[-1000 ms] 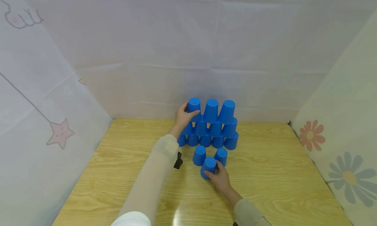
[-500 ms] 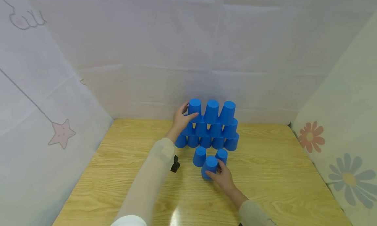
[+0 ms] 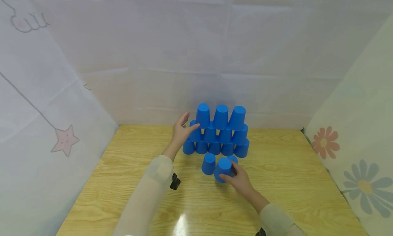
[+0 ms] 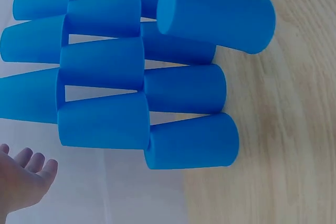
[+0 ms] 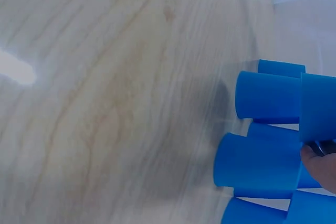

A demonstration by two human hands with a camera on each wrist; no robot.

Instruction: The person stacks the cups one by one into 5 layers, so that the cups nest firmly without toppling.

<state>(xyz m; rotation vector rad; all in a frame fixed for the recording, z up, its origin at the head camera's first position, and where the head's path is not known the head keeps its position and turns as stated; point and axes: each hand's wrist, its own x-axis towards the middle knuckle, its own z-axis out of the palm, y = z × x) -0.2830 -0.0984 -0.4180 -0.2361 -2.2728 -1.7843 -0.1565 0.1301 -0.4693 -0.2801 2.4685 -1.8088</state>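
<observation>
A tiered wall of upside-down blue cups (image 3: pixel 210 133) stands at the back of the table, with three on top. My left hand (image 3: pixel 181 129) is beside its left end, fingers apart and holding nothing; the left wrist view shows the same hand (image 4: pixel 23 179) clear of the cups. My right hand (image 3: pixel 242 182) grips an upside-down blue cup (image 3: pixel 222 170) in front of the wall. In the right wrist view this held cup (image 5: pixel 319 103) appears raised off the table. Behind it, a front cup (image 3: pixel 234 158) is partly hidden; another front cup (image 3: pixel 208 164) stands to the left.
The wooden table (image 3: pixel 129 167) carries the cups. Pale cloth hangs behind as a back wall (image 3: pixel 153 92), close to the cup wall, with printed cloth on both sides. Black wrist gear (image 3: pixel 175 182) shows beside the left forearm.
My left hand has let go of the top-left cup and drawn back left and down. My right hand has lifted its cup, moving it slightly right and farther from me.
</observation>
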